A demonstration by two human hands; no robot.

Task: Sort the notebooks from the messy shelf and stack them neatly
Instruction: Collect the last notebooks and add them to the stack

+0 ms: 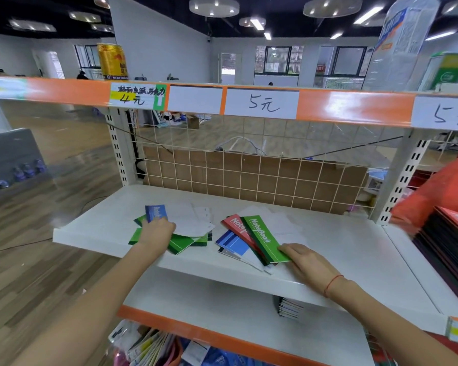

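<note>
Two loose heaps of notebooks lie on the white shelf point(341, 249). In the left heap are green notebooks point(181, 245), white ones point(191, 223) and a blue notebook point(156, 212). My left hand point(156, 233) rests on this heap with its fingers curled at the blue notebook's lower edge. The right heap holds a green notebook point(265, 237) on top, a red one point(236, 225) beside it and a blue one point(234, 245) underneath. My right hand point(306, 260) lies flat at the near right corner of the green notebook, fingertips touching it.
A dark stack of notebooks point(450, 254) sits at the right on the adjoining shelf, beside a person's orange sleeve point(434, 196). A wire grid point(249, 175) backs the shelf. Overhead runs an orange shelf edge with price tags point(262, 103). Packaged goods point(148, 347) fill the shelf below.
</note>
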